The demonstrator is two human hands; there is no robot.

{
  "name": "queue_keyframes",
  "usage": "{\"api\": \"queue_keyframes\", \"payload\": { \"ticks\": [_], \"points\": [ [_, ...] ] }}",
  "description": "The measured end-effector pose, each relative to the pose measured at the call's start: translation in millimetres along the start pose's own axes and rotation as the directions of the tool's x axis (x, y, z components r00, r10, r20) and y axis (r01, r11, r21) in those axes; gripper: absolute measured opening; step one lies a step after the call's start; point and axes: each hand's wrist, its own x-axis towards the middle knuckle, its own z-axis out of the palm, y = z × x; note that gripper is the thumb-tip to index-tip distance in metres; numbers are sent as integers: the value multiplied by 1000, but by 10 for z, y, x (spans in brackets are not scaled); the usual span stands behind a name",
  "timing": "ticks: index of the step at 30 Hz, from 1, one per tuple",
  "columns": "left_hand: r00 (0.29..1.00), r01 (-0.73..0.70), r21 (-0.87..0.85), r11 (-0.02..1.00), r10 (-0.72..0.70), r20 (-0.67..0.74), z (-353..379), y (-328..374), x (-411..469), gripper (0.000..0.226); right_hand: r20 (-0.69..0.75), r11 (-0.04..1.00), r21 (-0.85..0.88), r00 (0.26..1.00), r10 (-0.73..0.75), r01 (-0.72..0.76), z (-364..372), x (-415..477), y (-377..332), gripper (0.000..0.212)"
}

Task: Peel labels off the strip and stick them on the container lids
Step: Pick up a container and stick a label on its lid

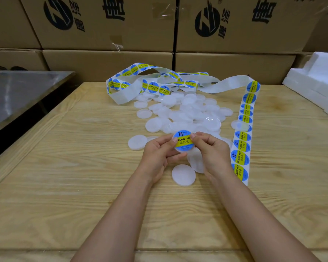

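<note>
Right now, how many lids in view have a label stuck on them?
1: the labelled lid, pinched between the left hand and right hand, just in front of the pile of bare lids. Another labelled one could lie hidden in that pile.

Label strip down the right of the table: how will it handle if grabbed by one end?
Probably floppy: the label strip loops and twists on itself at the back. Likely very light, since it looks like thin backing paper, so it should trail and drag rather than lift whole. It may snag or shift the loose lids it lies among.
</note>
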Motion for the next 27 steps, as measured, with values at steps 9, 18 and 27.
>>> {"api": "queue_keyframes", "payload": {
  "ticks": [9, 18, 27],
  "points": [
    [1000, 10, -38, 999, -10, -20, -16, -12, 8, 16, 36, 886, -330, 942, -334, 326, 35, -46, 56, 21],
    [1000, -1, -40, 999, 0, -25, 8, -11, 1, 16, -3, 879, -387, 953, -303, 278, 61, -73, 43, 28],
    [999, -38, 96, 995, 39, -6, 22, -57, -42, 14, -118, 904, -380, 959, -258, 197, 87, -27, 72, 25]
  ]
}}
